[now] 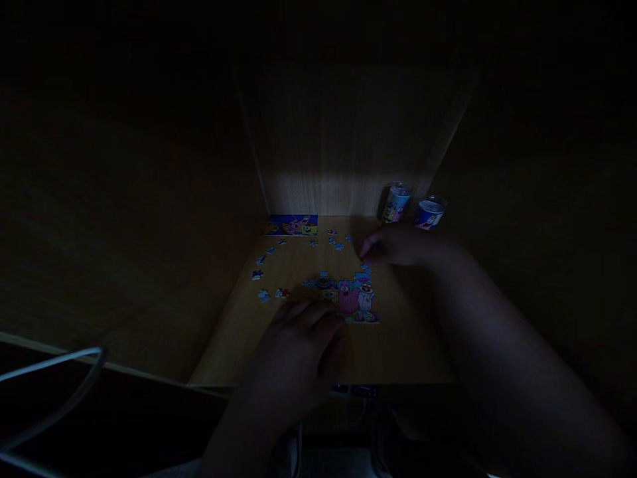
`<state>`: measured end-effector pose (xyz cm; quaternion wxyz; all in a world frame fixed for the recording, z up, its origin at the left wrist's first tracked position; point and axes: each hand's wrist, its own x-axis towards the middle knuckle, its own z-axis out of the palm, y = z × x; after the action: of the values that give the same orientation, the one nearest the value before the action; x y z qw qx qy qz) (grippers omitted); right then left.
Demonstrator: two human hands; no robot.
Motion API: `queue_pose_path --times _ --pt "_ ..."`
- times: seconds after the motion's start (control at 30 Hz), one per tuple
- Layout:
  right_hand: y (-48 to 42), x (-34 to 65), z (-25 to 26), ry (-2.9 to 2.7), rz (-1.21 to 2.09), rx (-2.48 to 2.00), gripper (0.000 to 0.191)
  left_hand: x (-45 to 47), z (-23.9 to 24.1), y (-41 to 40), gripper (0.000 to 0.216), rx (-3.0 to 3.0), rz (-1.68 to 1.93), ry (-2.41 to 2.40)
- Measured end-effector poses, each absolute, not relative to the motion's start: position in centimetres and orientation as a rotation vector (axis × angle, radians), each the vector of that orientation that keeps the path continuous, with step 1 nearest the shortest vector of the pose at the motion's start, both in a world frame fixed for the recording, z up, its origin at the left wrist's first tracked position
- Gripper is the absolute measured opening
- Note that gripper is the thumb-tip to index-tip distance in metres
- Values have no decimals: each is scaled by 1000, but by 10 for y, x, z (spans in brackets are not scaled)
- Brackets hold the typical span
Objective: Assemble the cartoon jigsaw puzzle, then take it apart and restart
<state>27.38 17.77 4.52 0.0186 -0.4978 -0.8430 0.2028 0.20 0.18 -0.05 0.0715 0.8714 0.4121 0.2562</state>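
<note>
A partly joined jigsaw puzzle (365,299) with cartoon figures lies on the wooden surface. My left hand (304,342) rests over its lower left part, fingers stretched out and hiding that corner. Above the puzzle's upper right, my right hand (391,244) has its fingers drawn together, pointing down and left. What they hold, if anything, is too dark to make out. A blue puzzle piece (366,268) lies just below those fingertips. Several loose pieces curve around the puzzle, among them a light one (263,295) and a reddish one (283,293) at left.
A blue picture card (293,225) lies at the back left. Two clear cylinders with printed cartoon wraps, one upright (397,203) and another (428,214) partly behind my right hand, stand at back right. Wooden walls enclose the surface (398,352). A white cable (74,392) shows lower left.
</note>
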Motion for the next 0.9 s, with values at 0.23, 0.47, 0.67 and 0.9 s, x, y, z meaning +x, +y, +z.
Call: queue_pose_path --times 0.23,0.47,0.67,0.9 --pt "180 276 40 -2599 944 -1434 22 3 1 1 18 2606 759 1258" --pt "180 275 43 -2615 809 -1429 16 2 -1 2 17 2614 784 1243" --pt "174 265 48 -2506 1042 -1204 17 2 1 1 17 2608 780 1247" --pt "172 230 32 -2355 1291 -1064 21 5 3 2 17 2582 728 1253"
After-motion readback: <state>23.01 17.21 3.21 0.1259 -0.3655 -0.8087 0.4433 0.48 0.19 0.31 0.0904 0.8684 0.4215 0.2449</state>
